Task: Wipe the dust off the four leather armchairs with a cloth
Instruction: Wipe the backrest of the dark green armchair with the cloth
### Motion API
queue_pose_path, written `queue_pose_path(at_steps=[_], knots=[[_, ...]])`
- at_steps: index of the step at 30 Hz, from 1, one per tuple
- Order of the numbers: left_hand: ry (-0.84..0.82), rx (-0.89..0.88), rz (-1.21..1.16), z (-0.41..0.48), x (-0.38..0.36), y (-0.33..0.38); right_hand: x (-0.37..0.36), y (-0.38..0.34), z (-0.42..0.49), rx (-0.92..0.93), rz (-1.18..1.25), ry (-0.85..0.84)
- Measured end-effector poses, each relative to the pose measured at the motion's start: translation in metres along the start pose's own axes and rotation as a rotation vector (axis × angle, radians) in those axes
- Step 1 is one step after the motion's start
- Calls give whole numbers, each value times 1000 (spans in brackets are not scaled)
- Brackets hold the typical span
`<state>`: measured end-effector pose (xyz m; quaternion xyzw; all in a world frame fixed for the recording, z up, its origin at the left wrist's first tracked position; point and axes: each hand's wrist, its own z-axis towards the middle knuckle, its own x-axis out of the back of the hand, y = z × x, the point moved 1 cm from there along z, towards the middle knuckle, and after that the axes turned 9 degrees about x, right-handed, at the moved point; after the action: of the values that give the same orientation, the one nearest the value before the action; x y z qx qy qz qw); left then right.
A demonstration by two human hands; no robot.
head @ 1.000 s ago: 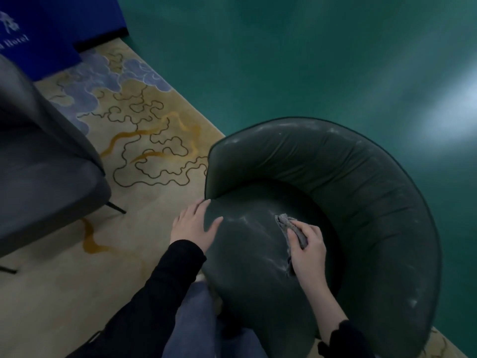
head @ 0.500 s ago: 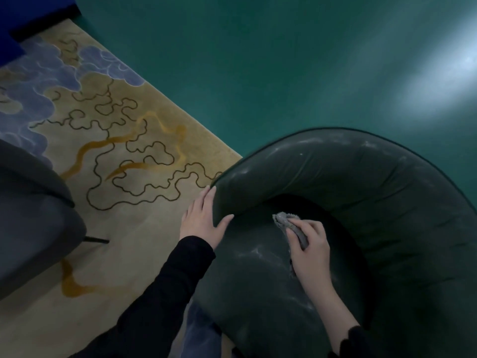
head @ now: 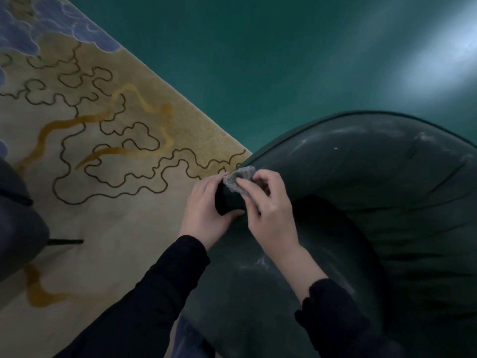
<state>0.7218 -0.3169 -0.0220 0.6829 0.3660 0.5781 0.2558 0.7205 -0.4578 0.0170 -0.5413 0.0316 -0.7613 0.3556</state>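
Now pinching cloth (head: 236, 178) in right hand (head: 268, 210) atop left end of armchair (head: 361, 177) rim, gripping that end with left hand (head: 204, 210), dusty rim arcing away far and right, on the cloth side.

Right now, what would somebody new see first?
At the arm's end of the dusty dark green armchair, the right hand pinches a grey cloth against it while the left hand holds that end. To the left lies a tan rug with squiggly cloud lines.
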Motion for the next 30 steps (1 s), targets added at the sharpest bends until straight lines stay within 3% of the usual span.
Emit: queue_pose_path(at_steps=[3, 9, 11, 14, 17, 19, 23, 25, 28, 30], knots=[[16, -12, -31, 1, -2, -3, -2, 14, -4, 55, -51, 13], [30, -29, -84, -2, -4, -2, 15, 35, -5, -146, -69, 201], [30, -21, -101, -2, -4, -3, 10, 22, -5, -36, -61, 164], [43, -19, -145, -1, -5, -5, -9, 0, -11, 185, -44, -23], [50, -4, -167, -1, -4, -4, -11, 9, -11, 257, -81, -73], [38, 3, -169, -1, -4, -4, -5, 24, -10, 175, -120, 9], [39, 34, -182, -4, -4, -1, 9, 39, -5, -176, -112, 230], [41, 36, -194, -4, -5, -1, 3, 25, -7, -73, -88, 218], [47, 43, -214, -3, -4, -1, -13, 3, -18, 208, -58, 20], [40, 37, -194, -3, -3, 0, -13, 10, -24, 267, -94, -44]])
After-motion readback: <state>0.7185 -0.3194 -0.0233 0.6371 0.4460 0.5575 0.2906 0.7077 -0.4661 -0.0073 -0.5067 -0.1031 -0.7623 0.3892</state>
